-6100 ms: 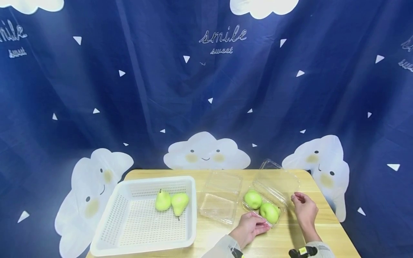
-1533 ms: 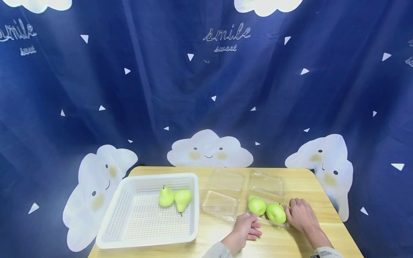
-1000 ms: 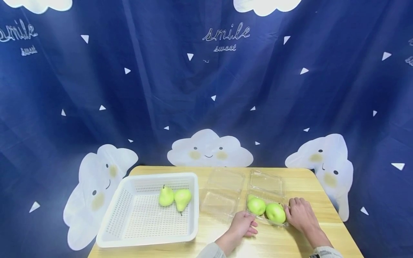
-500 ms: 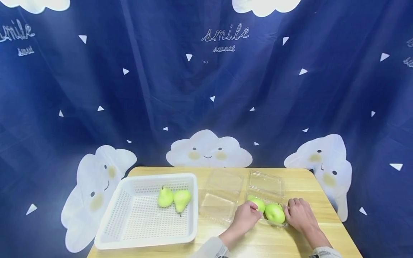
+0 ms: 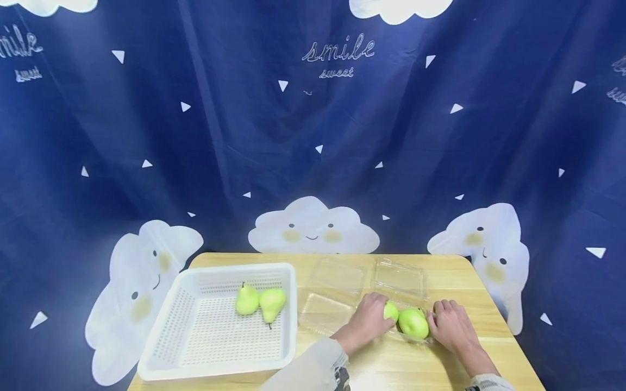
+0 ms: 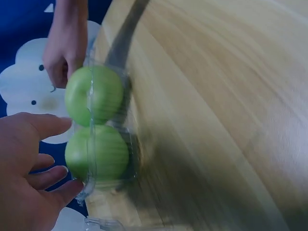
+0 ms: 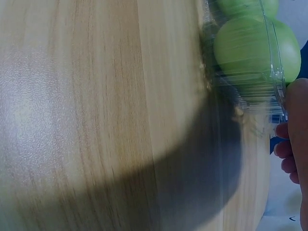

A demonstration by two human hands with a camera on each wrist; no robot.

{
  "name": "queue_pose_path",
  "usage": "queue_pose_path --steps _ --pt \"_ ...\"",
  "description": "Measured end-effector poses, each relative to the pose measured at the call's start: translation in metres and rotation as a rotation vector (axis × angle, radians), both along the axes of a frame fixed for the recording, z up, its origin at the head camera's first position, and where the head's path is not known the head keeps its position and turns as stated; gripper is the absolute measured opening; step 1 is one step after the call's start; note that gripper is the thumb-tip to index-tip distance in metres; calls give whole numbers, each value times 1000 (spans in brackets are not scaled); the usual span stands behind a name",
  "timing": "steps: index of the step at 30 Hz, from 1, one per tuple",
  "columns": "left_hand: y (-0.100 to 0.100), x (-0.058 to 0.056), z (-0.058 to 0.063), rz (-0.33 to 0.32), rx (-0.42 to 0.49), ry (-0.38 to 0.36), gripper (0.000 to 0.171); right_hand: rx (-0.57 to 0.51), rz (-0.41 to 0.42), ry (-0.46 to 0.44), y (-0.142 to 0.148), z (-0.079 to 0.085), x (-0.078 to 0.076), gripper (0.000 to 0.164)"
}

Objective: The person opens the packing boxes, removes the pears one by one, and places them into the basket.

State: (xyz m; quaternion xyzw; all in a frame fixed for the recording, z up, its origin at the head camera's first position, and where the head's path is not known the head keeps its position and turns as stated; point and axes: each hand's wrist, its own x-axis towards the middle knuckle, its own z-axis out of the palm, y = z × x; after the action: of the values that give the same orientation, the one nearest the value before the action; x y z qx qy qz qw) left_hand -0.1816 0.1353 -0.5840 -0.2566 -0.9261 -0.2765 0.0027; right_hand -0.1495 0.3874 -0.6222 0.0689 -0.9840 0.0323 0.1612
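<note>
Two green pears, the left pear (image 5: 389,311) and the right pear (image 5: 413,323), lie side by side in a clear plastic clamshell container (image 7: 276,53). Its lid (image 5: 400,278) lies folded back behind them. My left hand (image 5: 369,317) is at the container's left end, thumb close to the left pear. In the left wrist view, its thumb and fingers (image 6: 53,180) are spread apart around that end. My right hand (image 5: 452,328) pinches the container's right rim, thumb beside the right pear, other fingers curled; its fingertips are partly hidden in the head view.
Left of the hands, a second clear clamshell (image 5: 325,312) lies unfolded on the wooden table (image 5: 406,369). A white perforated basket (image 5: 217,372) farther left holds two more pears (image 5: 259,302). A blue cloud-print curtain (image 5: 313,136) hangs behind the table.
Earlier the lid stood raised beside my right hand; now it lies back. My right hand has come to the container's right rim. My left hand has shifted from the front edge to the left end.
</note>
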Motion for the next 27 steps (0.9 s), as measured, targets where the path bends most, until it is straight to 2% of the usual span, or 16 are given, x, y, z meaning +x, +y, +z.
queue_pose_path --steps 4,7,11,18,27 --pt "0 -5 -3 -60 -88 20 53 -1 0 8 -1 0 1 23" --pt "2 -9 -4 -79 -173 54 59 -6 7 21 -1 -1 0 23" --pt "5 -12 -5 -90 -251 105 57 -8 13 39 -1 0 0 23" --pt "10 -17 -7 -75 -269 52 46 -5 13 16 -2 2 1 22" --pt "15 -21 -13 -66 -246 47 27 -32 -3 14 -2 0 0 23"
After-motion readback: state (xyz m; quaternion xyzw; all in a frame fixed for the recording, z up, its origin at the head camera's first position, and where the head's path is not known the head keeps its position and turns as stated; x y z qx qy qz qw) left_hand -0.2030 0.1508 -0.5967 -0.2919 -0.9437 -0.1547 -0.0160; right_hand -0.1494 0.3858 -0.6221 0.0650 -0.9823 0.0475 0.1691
